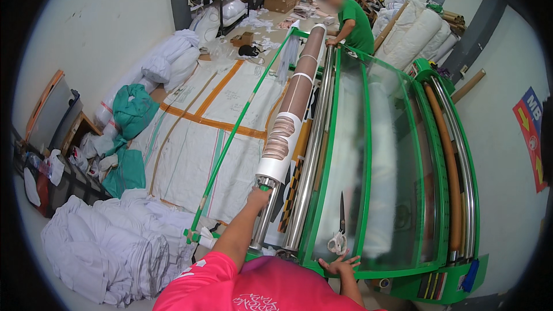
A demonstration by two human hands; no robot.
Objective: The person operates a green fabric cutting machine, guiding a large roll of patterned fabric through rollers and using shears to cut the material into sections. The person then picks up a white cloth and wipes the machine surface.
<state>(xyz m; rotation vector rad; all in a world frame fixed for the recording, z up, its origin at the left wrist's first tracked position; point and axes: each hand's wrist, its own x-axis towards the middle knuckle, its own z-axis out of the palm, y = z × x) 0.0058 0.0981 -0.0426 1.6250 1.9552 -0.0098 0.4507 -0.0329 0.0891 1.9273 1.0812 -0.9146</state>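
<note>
Two bare hands work at the near end of a green-framed roller machine (364,196). Our left hand (259,197) reaches to the near end of the printed roll (292,112), its fingers clamped on a green end fitting (265,188). That roll, white with brown panels along its length, slants away from us between a long green rod (242,116) on the left and a chrome roller (311,167) on the right.

Our right hand (341,266) is at the near edge of the green frame, fingers spread apart; we cannot tell how firmly it touches the edge. Just beyond it lie white-handled scissors (337,244), black blades pointing away from us, on the machine's clear panel (345,190).

At the far end we see a co-worker in a green T-shirt (358,26), leaning in with one hand by the chrome roller's end. On our left, a heap of white fabric (115,247) lies near white woven sheeting (190,150) seamed with orange tape, and teal cloth (135,112) hangs over bundles by the wall.
</note>
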